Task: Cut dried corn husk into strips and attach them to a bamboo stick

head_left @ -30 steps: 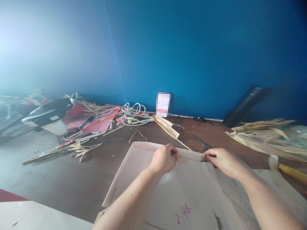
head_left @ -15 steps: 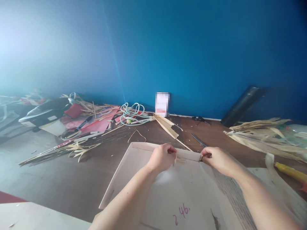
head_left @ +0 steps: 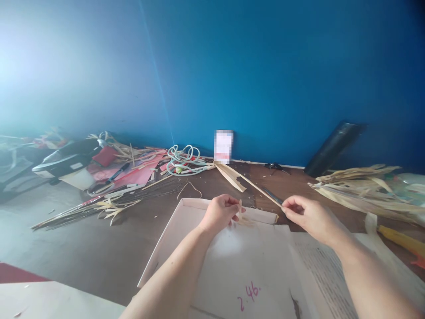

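My left hand (head_left: 223,212) is closed in a pinch on a small pale husk piece (head_left: 241,207), above the far side of a shallow white cardboard box lid (head_left: 199,217). To its right, my right hand (head_left: 300,215) pinches the near end of a thin dried husk strip (head_left: 257,187). The strip stretches from a wider dried corn husk (head_left: 230,175) lying near the wall to my right fingertips. Beneath the strip lies a narrow dark metal tool (head_left: 272,194), its kind hard to make out. Pink handwriting marks the lid.
At left are a light-green coiled cord (head_left: 184,159), pink paper (head_left: 146,173) and a bundle of thin wires (head_left: 79,212). A dark roll (head_left: 335,148) leans on the blue wall at right, behind dried husks (head_left: 365,190). A yellow-handled item (head_left: 396,237) lies nearer, beside printed paper (head_left: 318,261).
My right hand has left the lid's corner and moved slightly right, now holding the husk strip, which is drawn straight. My left hand has shifted slightly left, keeping its pinch.
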A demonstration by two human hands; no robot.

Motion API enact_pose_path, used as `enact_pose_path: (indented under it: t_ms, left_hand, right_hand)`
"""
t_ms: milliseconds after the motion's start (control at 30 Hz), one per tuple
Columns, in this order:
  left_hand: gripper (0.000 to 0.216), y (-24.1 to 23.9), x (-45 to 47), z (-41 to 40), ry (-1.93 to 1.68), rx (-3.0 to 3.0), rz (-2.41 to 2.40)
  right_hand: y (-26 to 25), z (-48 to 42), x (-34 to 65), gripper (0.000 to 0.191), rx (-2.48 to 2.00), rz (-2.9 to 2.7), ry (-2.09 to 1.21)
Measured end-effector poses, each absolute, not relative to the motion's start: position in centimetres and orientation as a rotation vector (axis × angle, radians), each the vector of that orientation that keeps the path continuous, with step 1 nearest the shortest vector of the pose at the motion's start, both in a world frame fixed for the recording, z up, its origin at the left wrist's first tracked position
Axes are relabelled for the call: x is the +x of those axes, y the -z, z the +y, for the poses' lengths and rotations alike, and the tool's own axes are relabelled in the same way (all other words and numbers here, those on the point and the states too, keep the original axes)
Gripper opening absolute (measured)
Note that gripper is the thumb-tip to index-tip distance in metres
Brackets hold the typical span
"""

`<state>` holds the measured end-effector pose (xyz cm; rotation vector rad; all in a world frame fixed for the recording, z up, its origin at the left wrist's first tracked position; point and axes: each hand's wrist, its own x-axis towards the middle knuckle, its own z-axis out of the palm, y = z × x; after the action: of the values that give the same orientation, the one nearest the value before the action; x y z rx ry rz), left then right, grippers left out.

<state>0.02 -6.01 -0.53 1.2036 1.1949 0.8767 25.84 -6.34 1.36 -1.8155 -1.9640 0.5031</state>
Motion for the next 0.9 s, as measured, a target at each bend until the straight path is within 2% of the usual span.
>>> enact_pose_path:
  t_ms: [133,333,500,767,900]
  left_hand:
    - [0.022,0.1,0.1,-6.2,-0.861,1.112,1.116]
    - [0.025,0.6,0.0,-6.1,-0.903,1.091,1.096]
    - [0.025,0.8,-0.1,-6.0,-0.92,1.069,1.074]
    - [0.029,0.5,0.0,-5.9,-0.962,1.047,1.075]
    - [0.028,0.4,0.1,-6.0,-0.973,1.072,1.082]
  right_hand:
    - [-2.0,-6.5,25.2,0.022,-1.648,-1.728,-0.588]
    - [-2.5,-7.6,23.7,0.039,-1.252,-1.488,-0.987]
    - [-2.5,-8.5,21.1,0.021,-1.085,-1.538,-1.336]
    - [-1.4,-8.7,18.3,0.035,-1.454,-1.775,-1.072]
    - [-0.8,-8.6,18.0,0.034,-1.364,-1.761,-1.171]
